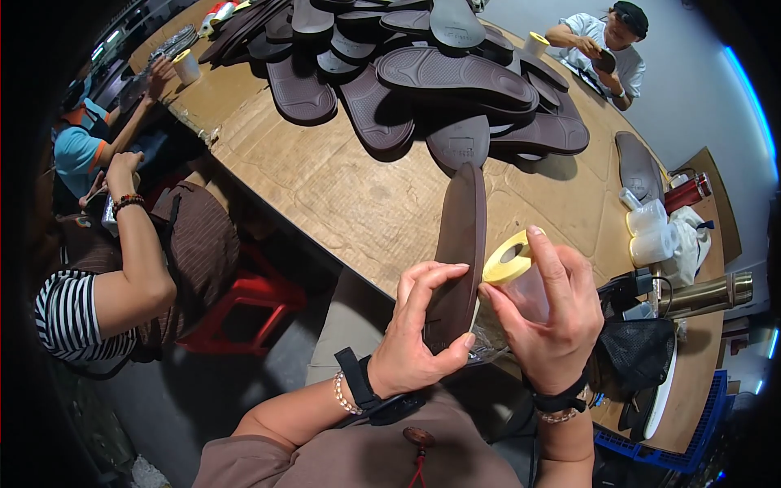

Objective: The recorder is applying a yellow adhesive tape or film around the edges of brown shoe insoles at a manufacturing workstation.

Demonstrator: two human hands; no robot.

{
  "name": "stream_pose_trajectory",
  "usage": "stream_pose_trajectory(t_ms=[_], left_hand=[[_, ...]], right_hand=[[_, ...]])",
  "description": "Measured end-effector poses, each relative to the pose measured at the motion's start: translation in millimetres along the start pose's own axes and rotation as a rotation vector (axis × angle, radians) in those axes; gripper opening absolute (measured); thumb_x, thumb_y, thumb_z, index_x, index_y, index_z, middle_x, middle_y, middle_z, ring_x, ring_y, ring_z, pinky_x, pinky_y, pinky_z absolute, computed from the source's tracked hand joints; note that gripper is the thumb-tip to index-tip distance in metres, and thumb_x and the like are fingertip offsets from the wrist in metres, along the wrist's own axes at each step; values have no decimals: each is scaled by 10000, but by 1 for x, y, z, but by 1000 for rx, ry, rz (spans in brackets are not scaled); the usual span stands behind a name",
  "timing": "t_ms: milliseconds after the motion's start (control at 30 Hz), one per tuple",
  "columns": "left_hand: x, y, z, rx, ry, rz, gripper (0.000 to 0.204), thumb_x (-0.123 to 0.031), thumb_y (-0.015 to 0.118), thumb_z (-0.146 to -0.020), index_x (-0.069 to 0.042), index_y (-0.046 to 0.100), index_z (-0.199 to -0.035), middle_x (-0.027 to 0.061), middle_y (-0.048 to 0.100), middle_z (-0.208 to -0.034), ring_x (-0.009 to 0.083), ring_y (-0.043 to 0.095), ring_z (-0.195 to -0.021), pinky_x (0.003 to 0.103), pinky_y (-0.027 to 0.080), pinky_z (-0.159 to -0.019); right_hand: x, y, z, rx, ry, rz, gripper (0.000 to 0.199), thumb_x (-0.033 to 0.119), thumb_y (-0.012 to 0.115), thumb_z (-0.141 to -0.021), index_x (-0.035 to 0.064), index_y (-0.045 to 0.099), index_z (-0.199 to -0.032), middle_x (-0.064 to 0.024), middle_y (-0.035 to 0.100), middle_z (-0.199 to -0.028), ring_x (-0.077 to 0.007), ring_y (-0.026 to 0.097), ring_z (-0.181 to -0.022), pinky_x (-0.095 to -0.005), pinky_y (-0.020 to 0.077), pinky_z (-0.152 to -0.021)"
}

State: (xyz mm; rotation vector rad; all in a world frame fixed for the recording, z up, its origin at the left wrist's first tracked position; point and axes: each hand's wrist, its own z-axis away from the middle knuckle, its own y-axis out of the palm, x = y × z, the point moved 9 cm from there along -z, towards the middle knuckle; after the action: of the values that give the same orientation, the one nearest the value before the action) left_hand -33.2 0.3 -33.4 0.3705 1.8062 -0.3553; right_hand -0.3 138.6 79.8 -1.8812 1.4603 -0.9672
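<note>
over table edge | left hand point(415, 337) grip: grasping one brown sole point(460, 244) | right hand point(549, 313) grip: grasping one yellow tape roll point(506, 259)

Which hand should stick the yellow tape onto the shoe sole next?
Probably the right hand: its fingers already pinch the yellow tape roll right beside the sole. The left hand is busy gripping the sole upright.

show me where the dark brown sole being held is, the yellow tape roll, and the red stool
dark brown sole point(464, 236): head view, middle of its flat face.
yellow tape roll point(506, 259): head view, on its yellow band.
red stool point(259, 293): head view, its seat top.
</note>
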Motion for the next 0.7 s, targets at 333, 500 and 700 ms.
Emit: stream_pose_trajectory(t_ms=[333, 500, 700], left_hand=[[-16, 0, -9, 39, 128, -206, 861, -166, 755, -739, -59, 420, -1525, 210, 460, -1344, 374, 438, -1288, 445, 383, -1141], [-20, -6, -28, 278, 79, -324, 949, -233, 796, -705, -144, 416, -1570, 239, 423, -1344, 387, 479, -1192, 462, 446, -1077], [-23, 3, -39, 436, 105, -379, 983, -273, 833, -664, -133, 412, -1541, 293, 284, -1564, 483, 309, -1492, 521, 363, -1192]], right_hand=[[4, 1, 1, 61, -8, 61, 763, 198, 935, -679, 94, 648, -1378, -127, 652, -1090, -321, 675, -928, -420, 562, -784], [-2, 4, -1, 83, 12, -16, 818, 297, 908, -723, 88, 576, -1440, -162, 620, -1139, -363, 645, -963, -443, 527, -824], [-15, 9, -6, 169, -20, -95, 789, 275, 903, -719, 58, 544, -1386, -169, 634, -1181, -373, 656, -1032, -460, 537, -867]])
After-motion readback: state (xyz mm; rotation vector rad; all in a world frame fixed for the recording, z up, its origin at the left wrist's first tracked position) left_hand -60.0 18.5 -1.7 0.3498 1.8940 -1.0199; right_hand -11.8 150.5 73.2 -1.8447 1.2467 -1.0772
